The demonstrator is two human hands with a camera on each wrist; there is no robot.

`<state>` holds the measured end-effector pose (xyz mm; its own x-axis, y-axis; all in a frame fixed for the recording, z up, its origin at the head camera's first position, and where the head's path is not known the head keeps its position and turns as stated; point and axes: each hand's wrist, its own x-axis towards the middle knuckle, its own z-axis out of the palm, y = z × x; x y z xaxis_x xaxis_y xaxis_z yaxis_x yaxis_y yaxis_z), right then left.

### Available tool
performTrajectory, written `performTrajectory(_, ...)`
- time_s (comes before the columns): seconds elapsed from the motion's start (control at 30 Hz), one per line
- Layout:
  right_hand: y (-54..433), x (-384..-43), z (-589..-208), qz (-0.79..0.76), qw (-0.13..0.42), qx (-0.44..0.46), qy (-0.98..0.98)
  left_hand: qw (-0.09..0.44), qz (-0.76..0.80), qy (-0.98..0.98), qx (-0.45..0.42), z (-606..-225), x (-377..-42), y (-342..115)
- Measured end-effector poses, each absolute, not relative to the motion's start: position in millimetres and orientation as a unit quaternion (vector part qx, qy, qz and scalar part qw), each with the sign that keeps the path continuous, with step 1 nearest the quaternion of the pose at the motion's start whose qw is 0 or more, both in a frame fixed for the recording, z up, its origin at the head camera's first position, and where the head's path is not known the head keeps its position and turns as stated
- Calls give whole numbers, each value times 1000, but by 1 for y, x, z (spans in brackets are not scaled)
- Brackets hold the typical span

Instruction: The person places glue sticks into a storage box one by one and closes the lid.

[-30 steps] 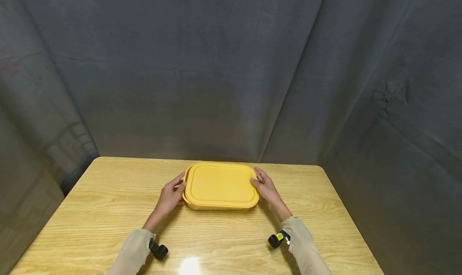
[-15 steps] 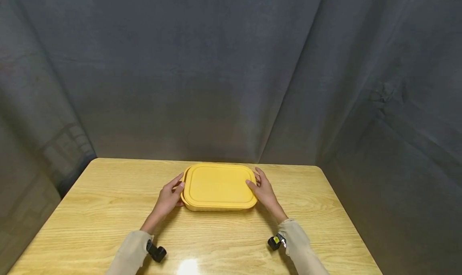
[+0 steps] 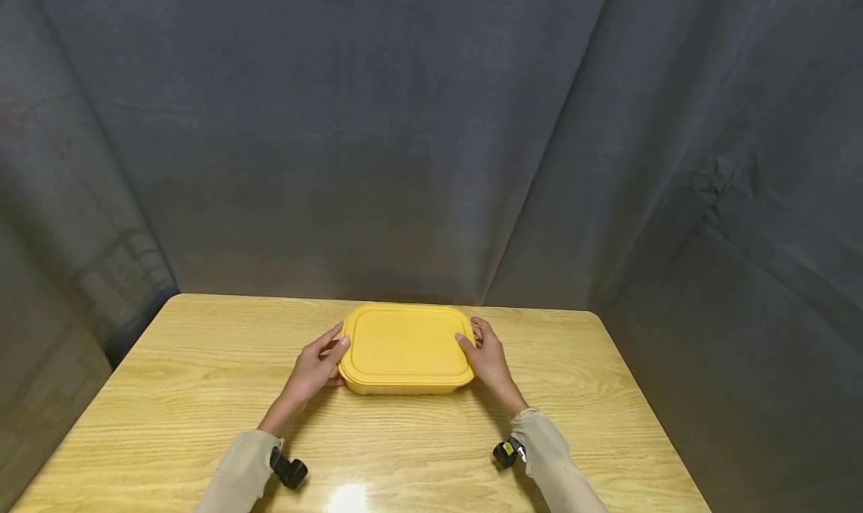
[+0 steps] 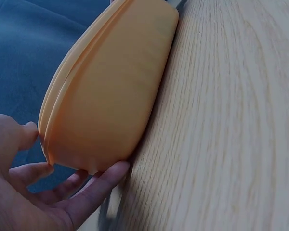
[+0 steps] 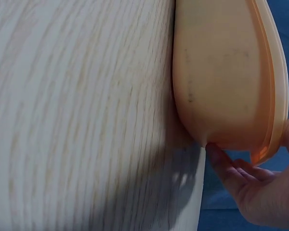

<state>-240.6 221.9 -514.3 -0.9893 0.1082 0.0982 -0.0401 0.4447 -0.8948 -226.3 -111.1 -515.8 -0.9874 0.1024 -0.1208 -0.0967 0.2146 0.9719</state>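
A yellow rectangular food container [image 4: 115, 91] stands on the table, its matching lid [image 3: 404, 341] lying over the top. At its left end my left hand [image 3: 315, 367] grips it, thumb on the lid's edge and fingertips against the side wall. My right hand [image 3: 491, 359] holds the right end, with the thumb on top of the lid and the fingers along the side. In the right wrist view, the lid's rim [image 5: 278, 77] sticks out past the container wall near that hand. The container's inside is hidden beneath the lid.
The wooden table [image 3: 222, 378] has its back edge just behind the container. Grey curtains [image 3: 323, 138] hang behind and on both sides. Each sleeve carries a small black wrist camera [image 3: 288, 469].
The lid has shifted left over the container and now covers the left rim that showed before. My right hand has moved left with it; the left thumb has come onto the lid's edge.
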Motion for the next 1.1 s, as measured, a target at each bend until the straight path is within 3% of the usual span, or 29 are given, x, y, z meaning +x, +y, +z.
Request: performTrajectory(1.1,218,-243,-513,500,86,11,-862,75,611,788,-11,-511,-226,-109)
